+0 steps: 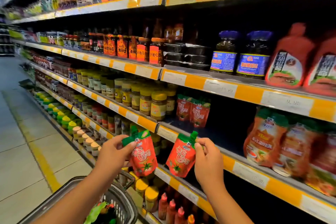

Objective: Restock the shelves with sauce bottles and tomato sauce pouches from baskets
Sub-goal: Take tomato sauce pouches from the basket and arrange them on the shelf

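The left hand pinches one tomato pouch by its green top corner, and the right hand pinches a second pouch just under its spout, both held in the air before the shelf above the basket. These pouches look light, soft and floppy, with a slick film, so the stiffer top seam near the spout seems the surest hold. Two more pouches stand at the shelf's back, beside a dark gap.
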{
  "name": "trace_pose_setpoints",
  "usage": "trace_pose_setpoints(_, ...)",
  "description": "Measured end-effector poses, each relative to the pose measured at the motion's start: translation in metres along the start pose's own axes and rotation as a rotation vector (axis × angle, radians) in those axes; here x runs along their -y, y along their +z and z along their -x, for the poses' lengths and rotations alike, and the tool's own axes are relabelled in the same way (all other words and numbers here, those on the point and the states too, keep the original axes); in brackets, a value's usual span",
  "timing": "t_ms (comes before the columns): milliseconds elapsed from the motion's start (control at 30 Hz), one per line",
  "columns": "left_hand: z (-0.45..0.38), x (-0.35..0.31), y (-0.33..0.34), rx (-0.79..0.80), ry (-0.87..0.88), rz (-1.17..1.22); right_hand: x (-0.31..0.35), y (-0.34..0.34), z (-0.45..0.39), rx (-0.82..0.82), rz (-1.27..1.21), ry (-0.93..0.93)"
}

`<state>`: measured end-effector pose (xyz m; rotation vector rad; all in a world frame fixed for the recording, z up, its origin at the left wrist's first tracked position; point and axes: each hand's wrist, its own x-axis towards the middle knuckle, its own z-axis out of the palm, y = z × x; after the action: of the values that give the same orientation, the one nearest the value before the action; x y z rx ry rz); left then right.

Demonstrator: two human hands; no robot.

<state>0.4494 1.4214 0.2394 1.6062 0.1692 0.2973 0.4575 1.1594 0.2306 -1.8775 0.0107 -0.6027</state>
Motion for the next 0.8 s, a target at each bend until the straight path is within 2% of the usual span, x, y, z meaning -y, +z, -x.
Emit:
trace_pose_setpoints(167, -0.042, -0.029, 0.054, 0.105, 0.014, 0.009, 0.016, -0.038, -0.043, -0.082, 0.026, -0.093)
trace_pose_setpoints(367, -0.076, -0.058, 0.105, 0.206, 0.127, -0.018, 0.021, -0.057, -0.093, -0.139, 0.052, -0.11)
trace_pose_setpoints(700, -0.131, -0.067, 0.154, 0.205, 0.246, -0.123, 0.019, -0.033, -0.133, -0.182, 0.075, -0.042)
trace_pose_setpoints(800, -0.136, -0.059, 0.165, 0.182, 0.245, -0.132, 0.006, -0.022, -0.135, -0.135, 0.134, -0.019)
